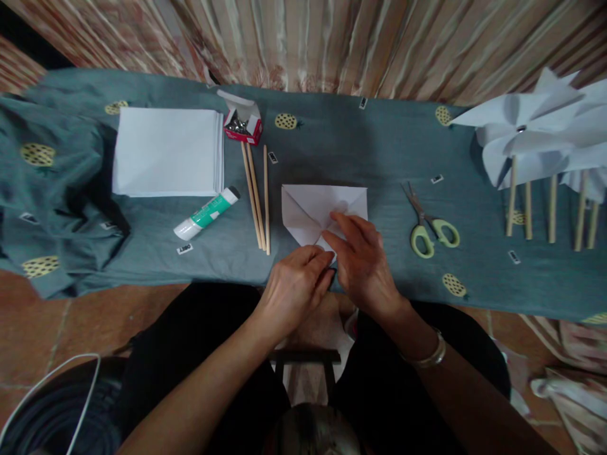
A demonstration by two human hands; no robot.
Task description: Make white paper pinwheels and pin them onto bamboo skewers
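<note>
A folded white sheet of paper (303, 205) lies near the table's front edge, with creases meeting at its middle. My left hand (298, 278) has its fingers closed on the near corner of the paper. Across the right part of the sheet reaches my right hand (365, 262), its fingertips bent down onto the folded flap and its thumb hidden at the near edge. Both hands almost meet at that near corner and cover it. Just left of the paper lie several wooden sticks (266, 202). Green-handled scissors (422, 221) rest to the right, blades spread.
A stack of white paper (168, 151) lies at left, with a glue stick (207, 213) before it. A small red box (243, 123) of metal pieces stands open behind the sticks. Finished paper pinwheels (526, 133) lie at far right. A pleated curtain (332, 44) hangs behind.
</note>
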